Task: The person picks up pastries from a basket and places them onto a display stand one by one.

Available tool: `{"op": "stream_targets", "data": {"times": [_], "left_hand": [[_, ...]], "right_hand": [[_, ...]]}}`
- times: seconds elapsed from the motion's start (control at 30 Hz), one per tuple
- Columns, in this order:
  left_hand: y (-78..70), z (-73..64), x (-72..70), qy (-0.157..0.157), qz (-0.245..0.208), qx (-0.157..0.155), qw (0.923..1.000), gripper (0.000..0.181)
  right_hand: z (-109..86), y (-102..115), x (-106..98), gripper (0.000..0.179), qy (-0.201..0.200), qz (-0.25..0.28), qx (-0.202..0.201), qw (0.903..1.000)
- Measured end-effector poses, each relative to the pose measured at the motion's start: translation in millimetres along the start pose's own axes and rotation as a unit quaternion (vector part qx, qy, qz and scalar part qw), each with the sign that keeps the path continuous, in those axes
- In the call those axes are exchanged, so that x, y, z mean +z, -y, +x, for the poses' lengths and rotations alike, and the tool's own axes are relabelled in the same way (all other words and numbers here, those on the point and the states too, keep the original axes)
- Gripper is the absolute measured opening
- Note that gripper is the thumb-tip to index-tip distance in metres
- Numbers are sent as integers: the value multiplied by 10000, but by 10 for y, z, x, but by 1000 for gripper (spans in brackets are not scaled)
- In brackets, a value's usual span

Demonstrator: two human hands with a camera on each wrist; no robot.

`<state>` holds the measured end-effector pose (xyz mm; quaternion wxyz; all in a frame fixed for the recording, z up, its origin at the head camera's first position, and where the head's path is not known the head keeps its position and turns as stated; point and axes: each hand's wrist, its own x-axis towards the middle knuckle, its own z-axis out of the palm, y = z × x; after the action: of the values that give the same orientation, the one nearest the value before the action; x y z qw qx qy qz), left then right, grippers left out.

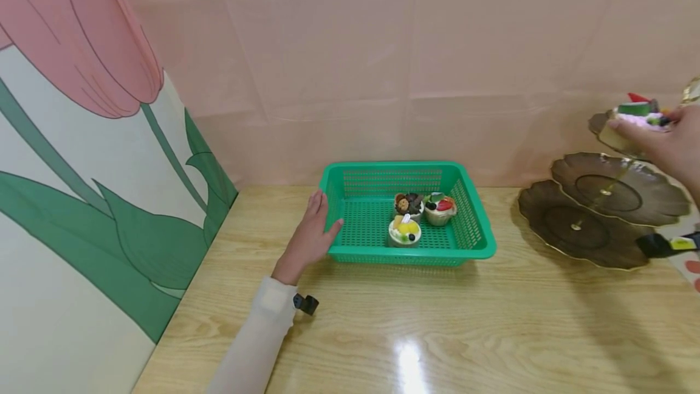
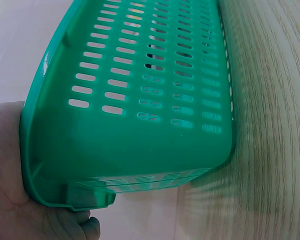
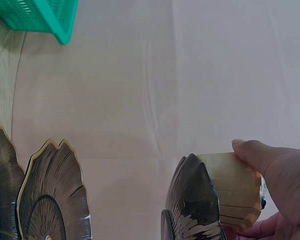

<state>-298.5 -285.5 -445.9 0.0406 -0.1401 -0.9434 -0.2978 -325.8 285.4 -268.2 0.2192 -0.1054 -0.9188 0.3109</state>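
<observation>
My right hand grips a cupcake between thumb and fingers at the small top tier of a brown, scalloped three-tier stand. The cupcake has a pale ridged base and pinkish cream with green, red and dark toppings. In the right wrist view its base touches or nearly touches that tier. My left hand rests on the left rim of a green plastic basket, fingers straight. Inside the basket's right half sit a chocolate-topped cupcake, a strawberry-topped cupcake and a yellow-fruit cupcake.
Basket and stand stand on a wood-grain table, near a pink cloth backdrop. A panel with a painted tulip rises at the left. The stand's wider lower tiers spread below my right hand.
</observation>
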Motion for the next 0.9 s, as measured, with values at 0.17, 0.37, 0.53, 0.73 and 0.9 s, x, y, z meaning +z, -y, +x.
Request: {"op": "stream_targets", "data": {"times": [0.17, 0.37, 0.53, 0.73, 0.9], "left_hand": [[-3, -4, 7, -54, -21, 27, 10000, 76], [6, 9, 9, -86, 41, 91, 9999, 77], [16, 4, -2, -59, 26, 43, 10000, 77], [41, -1, 13, -86, 21, 12, 10000, 77], [36, -4, 12, -102, -29, 13, 9999, 77]], "right_hand": [[-2, -6, -11, 67, -44, 76, -70, 9999], [-27, -34, -17, 67, -285, 87, -86, 9995], [-39, -53, -5, 77, -305, -161, 81, 9994], [-63, -52, 0, 82, -316, -385, 96, 9987], [-50, -76, 9, 81, -476, -476, 76, 9977]]}}
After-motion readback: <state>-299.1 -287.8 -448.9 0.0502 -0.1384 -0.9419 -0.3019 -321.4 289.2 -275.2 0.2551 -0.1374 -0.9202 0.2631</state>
